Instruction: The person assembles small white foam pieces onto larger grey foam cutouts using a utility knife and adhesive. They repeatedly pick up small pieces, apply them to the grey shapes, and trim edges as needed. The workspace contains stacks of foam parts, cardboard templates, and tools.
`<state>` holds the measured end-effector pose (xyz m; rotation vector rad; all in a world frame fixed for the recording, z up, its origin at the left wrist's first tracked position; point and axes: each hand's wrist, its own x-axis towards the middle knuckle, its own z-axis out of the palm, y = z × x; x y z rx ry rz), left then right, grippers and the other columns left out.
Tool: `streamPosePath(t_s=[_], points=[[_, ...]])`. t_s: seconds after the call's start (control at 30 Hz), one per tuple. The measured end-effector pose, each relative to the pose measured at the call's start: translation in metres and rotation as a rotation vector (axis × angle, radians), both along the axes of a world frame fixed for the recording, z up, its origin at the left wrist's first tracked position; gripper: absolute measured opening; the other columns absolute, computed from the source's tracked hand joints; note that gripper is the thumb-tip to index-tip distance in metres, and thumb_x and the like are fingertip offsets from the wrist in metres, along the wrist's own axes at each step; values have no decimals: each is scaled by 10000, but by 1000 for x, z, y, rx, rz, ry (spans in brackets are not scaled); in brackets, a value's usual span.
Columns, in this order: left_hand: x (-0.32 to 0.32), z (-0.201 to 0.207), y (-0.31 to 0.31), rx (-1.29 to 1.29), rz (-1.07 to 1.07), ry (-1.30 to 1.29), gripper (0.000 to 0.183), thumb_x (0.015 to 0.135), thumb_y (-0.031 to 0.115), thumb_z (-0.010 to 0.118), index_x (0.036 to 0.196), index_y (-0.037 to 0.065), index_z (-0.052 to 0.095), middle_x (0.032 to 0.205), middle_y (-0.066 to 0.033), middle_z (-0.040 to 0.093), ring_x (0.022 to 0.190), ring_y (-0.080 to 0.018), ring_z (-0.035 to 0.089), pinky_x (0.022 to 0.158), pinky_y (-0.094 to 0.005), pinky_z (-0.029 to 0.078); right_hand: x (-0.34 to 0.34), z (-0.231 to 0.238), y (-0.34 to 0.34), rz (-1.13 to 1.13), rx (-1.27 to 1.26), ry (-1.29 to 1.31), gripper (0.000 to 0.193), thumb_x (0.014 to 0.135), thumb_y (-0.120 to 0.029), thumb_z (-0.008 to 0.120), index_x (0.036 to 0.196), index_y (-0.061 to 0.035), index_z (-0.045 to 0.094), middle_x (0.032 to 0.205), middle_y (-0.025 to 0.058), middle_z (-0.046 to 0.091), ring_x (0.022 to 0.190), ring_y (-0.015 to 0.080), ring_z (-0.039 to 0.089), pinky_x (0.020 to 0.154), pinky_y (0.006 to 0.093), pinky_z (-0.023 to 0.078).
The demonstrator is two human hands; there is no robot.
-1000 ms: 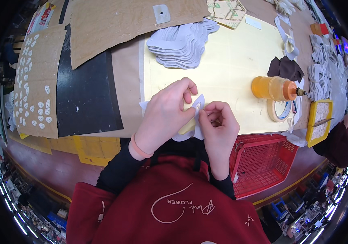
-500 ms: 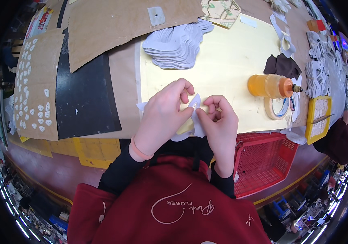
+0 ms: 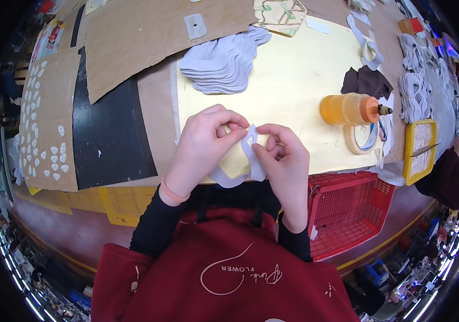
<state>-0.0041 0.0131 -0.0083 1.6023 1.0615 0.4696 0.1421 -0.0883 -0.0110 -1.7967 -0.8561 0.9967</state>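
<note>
A curved pale grey strip (image 3: 229,178) of flat, soft-looking material hangs between my hands at the table's near edge. My left hand (image 3: 200,147) pinches its pointed upper end from the left, thumb and forefinger together. My right hand (image 3: 285,163) grips the same end from the right, forefinger at the tip and thumb lower down. Between the fingers a small white piece with holes (image 3: 251,139) lies on the strip near that tip. Beyond my hands rests a stack of similar grey pieces (image 3: 218,67).
Small white pieces (image 3: 54,151) lie on cardboard at the left, beside a black sheet (image 3: 111,134). To the right are an orange squeeze bottle (image 3: 347,109), a tape roll (image 3: 354,140), dark scraps (image 3: 368,81) and a yellow tray (image 3: 407,161). A red basket (image 3: 342,244) stands below the edge.
My left forefinger has come down onto the strip's tip, and my right forefinger has stretched to it. More of the strip's lower curve and the white piece now shows. The view has shifted slightly.
</note>
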Motion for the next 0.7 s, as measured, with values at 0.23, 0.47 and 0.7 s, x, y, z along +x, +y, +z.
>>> streamPosePath(t_s=[0.23,0.47,0.7], points=[[1,1,2,22,-42,45,145,851,62,774,988,18,795,790,-15,572,598,-60,434,587,-244,362,2,1,0,53,24,-80,391,827,57,736,1202,-55,723,775,11,494,573,63,493,566,239,441],[2,2,1,21,-36,55,150,842,58,781,987,26,794,787,-13,560,589,-58,421,580,-242,353,2,2,0,57,26,-79,387,830,56,731,1201,-54,724,780,12,494,573,65,496,567,239,446],[2,1,0,42,-42,71,159,832,54,780,989,28,784,801,-14,575,580,-60,444,576,-238,374,2,3,1,57,27,-82,368,833,58,727,1187,-43,725,783,14,493,577,66,496,567,239,445]])
